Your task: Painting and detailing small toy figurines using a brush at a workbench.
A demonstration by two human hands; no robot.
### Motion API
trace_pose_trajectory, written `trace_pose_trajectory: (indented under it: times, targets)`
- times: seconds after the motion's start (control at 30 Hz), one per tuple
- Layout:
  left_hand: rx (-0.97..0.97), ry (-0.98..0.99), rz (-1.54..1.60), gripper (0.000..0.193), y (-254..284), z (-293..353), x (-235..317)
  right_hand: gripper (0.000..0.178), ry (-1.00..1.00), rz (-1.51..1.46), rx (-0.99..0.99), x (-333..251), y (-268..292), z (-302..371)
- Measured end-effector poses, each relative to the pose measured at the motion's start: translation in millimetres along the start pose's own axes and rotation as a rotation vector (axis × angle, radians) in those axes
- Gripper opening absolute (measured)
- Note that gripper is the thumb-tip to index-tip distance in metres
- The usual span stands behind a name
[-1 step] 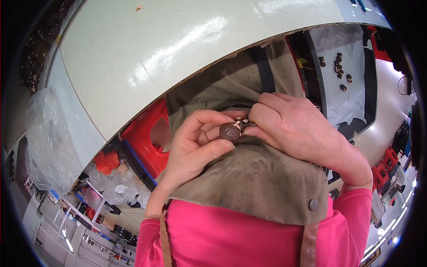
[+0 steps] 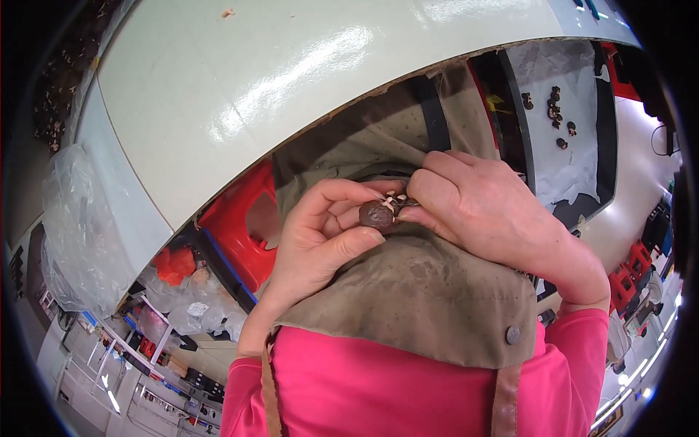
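Over my lap, both hands meet around a small figurine-like piece (image 2: 377,215) with a round, dark brown, wrinkled top and pale pink bits beside it. My left hand (image 2: 320,226) pinches it from the left, thumb below and index finger above. From the right, my right hand (image 2: 466,200) closes thumb and forefinger on its pale and dark end. Whether a thin tool sits in those right fingers is hidden. Beneath the hands hangs the brown apron (image 2: 415,298), stained with small spots.
Ahead curves a glossy white table (image 2: 218,87). A paper-lined tray (image 2: 571,167) at right holds several similar small brown pieces (image 2: 555,109). At left are a red stool (image 2: 237,218), clear plastic bags (image 2: 84,226) and a heap of dark pieces (image 2: 54,109).
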State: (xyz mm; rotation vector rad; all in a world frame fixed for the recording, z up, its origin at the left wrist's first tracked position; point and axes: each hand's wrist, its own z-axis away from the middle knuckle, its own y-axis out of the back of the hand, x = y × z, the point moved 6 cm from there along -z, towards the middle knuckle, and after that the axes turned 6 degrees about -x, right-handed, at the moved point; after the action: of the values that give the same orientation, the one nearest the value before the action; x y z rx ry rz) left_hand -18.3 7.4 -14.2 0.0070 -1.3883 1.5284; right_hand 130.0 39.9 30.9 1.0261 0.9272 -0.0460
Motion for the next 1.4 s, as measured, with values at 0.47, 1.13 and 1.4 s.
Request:
trace_pose_trajectory:
  times: [0.47,1.13,1.4]
  targets:
    - [-0.015,0.019,-0.010,0.031,0.1,-1.4,0.1,0.024,0.012,0.045,0.033,-0.8,1.1,0.9]
    - [0.013,0.013,-0.010,0.030,1.1,-1.2,1.8,0.024,0.013,0.083,-0.025,-4.1,0.4,-0.4]
    - [0.035,0.021,-0.041,0.030,1.0,-0.9,1.8,0.024,0.004,0.105,-0.019,-4.8,1.3,0.1]
